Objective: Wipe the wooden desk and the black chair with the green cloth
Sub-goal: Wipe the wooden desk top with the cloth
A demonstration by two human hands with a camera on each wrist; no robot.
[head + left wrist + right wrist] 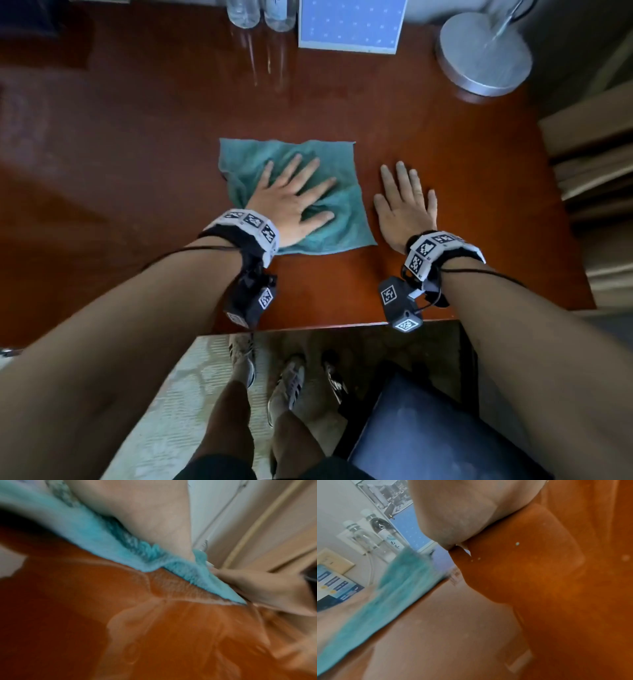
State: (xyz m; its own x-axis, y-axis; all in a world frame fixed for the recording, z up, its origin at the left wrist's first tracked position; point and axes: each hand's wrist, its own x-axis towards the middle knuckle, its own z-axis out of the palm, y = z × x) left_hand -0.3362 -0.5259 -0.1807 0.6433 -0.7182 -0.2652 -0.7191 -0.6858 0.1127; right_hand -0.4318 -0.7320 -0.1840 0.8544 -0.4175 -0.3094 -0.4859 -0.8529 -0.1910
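Head view: left hand (291, 202) flat, fingers spread, on green cloth (329, 157); right hand (404, 209) flat on wooden desk (137, 154).

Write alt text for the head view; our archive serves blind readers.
A person's left hand presses flat on a green cloth spread on a reddish wooden desk, the right hand flat on the bare wood beside it. Two bottles and a lamp base stand at the far edge; a black chair sits below.

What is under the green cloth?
The wooden desk lies under the green cloth, and the left hand presses flat on top. Anything hidden beneath the cloth cannot be seen.
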